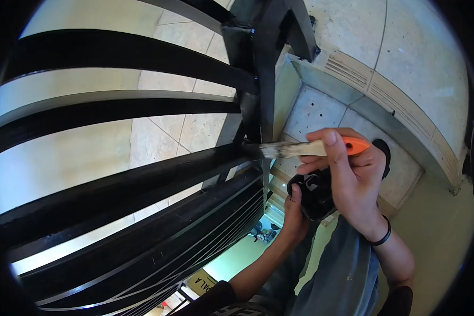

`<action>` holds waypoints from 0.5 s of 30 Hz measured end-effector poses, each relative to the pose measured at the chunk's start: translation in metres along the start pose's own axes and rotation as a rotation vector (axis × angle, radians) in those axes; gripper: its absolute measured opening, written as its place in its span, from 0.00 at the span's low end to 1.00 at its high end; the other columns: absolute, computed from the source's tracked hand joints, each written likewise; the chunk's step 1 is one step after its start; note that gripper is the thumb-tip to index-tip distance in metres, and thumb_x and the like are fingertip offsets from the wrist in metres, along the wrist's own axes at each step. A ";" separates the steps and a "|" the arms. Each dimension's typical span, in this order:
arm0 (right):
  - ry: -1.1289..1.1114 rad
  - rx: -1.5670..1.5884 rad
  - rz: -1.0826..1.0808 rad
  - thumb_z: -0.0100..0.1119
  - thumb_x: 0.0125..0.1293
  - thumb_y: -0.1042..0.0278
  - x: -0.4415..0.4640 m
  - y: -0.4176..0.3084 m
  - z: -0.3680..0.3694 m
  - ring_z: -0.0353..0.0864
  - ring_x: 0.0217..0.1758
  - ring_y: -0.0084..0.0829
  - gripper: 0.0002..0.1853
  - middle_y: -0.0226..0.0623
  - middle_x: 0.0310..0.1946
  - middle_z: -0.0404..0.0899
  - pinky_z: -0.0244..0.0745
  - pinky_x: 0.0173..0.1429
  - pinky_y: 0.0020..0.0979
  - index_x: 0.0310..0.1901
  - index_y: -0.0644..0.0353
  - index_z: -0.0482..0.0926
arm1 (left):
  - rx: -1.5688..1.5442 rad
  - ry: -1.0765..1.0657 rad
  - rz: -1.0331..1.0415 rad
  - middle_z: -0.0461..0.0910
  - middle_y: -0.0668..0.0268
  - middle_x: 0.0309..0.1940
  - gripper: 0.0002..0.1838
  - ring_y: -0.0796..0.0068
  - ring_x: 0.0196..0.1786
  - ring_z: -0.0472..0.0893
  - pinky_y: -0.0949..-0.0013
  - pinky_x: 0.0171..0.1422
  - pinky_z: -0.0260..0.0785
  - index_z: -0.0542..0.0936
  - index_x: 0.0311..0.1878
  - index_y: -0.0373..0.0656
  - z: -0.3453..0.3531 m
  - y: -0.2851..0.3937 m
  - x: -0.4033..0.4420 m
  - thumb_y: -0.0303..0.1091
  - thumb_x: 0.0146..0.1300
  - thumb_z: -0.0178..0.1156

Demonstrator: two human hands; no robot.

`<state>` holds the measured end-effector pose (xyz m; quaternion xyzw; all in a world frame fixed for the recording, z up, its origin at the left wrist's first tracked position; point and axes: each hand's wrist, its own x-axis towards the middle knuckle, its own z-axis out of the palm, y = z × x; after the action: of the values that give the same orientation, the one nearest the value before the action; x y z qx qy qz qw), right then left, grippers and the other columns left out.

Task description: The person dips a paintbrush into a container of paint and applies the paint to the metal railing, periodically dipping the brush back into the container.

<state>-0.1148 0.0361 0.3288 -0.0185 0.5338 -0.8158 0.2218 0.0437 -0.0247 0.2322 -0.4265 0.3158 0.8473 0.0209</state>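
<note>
A paintbrush [313,149] with a pale handle and an orange end is held in my right hand [355,176], thumb and fingers pinched on the handle. Its dark bristles touch the black metal railing [142,181], where a bar meets the upright post. Lower down, my left hand [295,213] grips a black container [316,195], its thumb over the rim. Glossy black shows inside the container, and my right hand partly covers it from view.
Tiled stair steps [321,113] with a grooved edge [400,108] lie beyond the post. A dark shoe [382,158] stands on the tiles. A yellow sign [201,283] and a lower floor show below the railing.
</note>
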 end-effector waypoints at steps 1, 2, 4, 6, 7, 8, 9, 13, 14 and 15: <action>-0.016 0.024 0.000 0.54 0.80 0.63 -0.002 -0.011 0.009 0.90 0.32 0.29 0.18 0.45 0.34 0.88 0.85 0.37 0.26 0.47 0.75 0.83 | 0.001 0.014 -0.007 0.73 0.59 0.67 0.41 0.62 0.69 0.76 0.57 0.73 0.72 0.60 0.76 0.41 -0.001 -0.001 0.000 0.68 0.76 0.41; -0.035 0.051 0.000 0.52 0.81 0.60 -0.003 -0.025 0.018 0.90 0.31 0.31 0.21 0.47 0.33 0.87 0.86 0.37 0.26 0.47 0.76 0.82 | 0.079 0.013 0.003 0.72 0.58 0.69 0.41 0.62 0.71 0.75 0.56 0.75 0.70 0.60 0.76 0.40 -0.009 -0.006 0.001 0.67 0.77 0.42; -0.033 0.098 0.004 0.49 0.83 0.57 -0.007 -0.044 0.022 0.90 0.30 0.34 0.24 0.49 0.32 0.87 0.86 0.38 0.27 0.47 0.77 0.81 | 0.096 -0.040 0.042 0.70 0.58 0.72 0.42 0.62 0.73 0.73 0.54 0.77 0.67 0.59 0.77 0.41 -0.013 -0.006 -0.003 0.67 0.77 0.42; 0.006 0.136 0.003 0.48 0.83 0.55 -0.008 -0.056 0.020 0.90 0.30 0.35 0.25 0.50 0.32 0.87 0.87 0.38 0.28 0.48 0.77 0.80 | 0.042 -0.022 0.034 0.69 0.59 0.73 0.42 0.62 0.74 0.72 0.54 0.78 0.65 0.59 0.78 0.42 -0.008 0.000 -0.011 0.67 0.76 0.42; 0.008 0.084 -0.030 0.47 0.83 0.55 -0.010 -0.057 0.015 0.90 0.30 0.35 0.25 0.49 0.32 0.87 0.86 0.38 0.28 0.48 0.76 0.80 | 0.010 -0.017 0.029 0.69 0.59 0.74 0.42 0.62 0.74 0.71 0.53 0.78 0.64 0.59 0.78 0.43 -0.005 0.004 -0.014 0.67 0.76 0.42; 0.012 0.031 -0.063 0.46 0.83 0.54 -0.012 -0.057 0.010 0.91 0.31 0.35 0.25 0.49 0.32 0.87 0.86 0.38 0.28 0.49 0.75 0.80 | 0.018 -0.020 0.029 0.69 0.60 0.74 0.42 0.62 0.75 0.71 0.53 0.79 0.64 0.59 0.78 0.43 -0.007 0.006 -0.017 0.68 0.76 0.42; 0.030 -0.041 -0.102 0.47 0.83 0.55 -0.014 -0.051 0.008 0.91 0.31 0.35 0.25 0.48 0.31 0.87 0.86 0.38 0.28 0.49 0.75 0.80 | 0.026 -0.024 0.030 0.69 0.60 0.74 0.42 0.62 0.75 0.71 0.53 0.79 0.63 0.59 0.78 0.44 -0.012 0.006 -0.020 0.68 0.76 0.42; 0.001 -0.136 -0.232 0.63 0.75 0.69 -0.020 -0.010 0.002 0.91 0.35 0.29 0.12 0.44 0.37 0.89 0.84 0.38 0.26 0.48 0.72 0.85 | 0.043 -0.035 0.061 0.70 0.61 0.73 0.41 0.62 0.75 0.70 0.53 0.80 0.62 0.60 0.79 0.45 -0.023 0.008 -0.025 0.68 0.76 0.41; -0.030 -0.220 -0.272 0.65 0.73 0.70 -0.020 -0.002 0.001 0.91 0.35 0.28 0.11 0.43 0.37 0.90 0.83 0.38 0.25 0.49 0.71 0.85 | 0.045 -0.031 0.064 0.70 0.61 0.73 0.41 0.62 0.75 0.70 0.53 0.80 0.61 0.60 0.79 0.45 -0.026 0.008 -0.027 0.68 0.76 0.41; -0.060 -0.298 -0.323 0.66 0.72 0.70 -0.020 0.005 0.001 0.90 0.34 0.28 0.11 0.42 0.37 0.90 0.83 0.37 0.25 0.49 0.69 0.85 | 0.047 -0.023 0.052 0.69 0.62 0.74 0.41 0.62 0.75 0.70 0.54 0.80 0.61 0.60 0.79 0.45 -0.032 0.008 -0.028 0.68 0.76 0.41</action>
<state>-0.0944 0.0409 0.3288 -0.1608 0.6318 -0.7518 0.0988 0.0816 -0.0421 0.2430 -0.4079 0.3465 0.8446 0.0126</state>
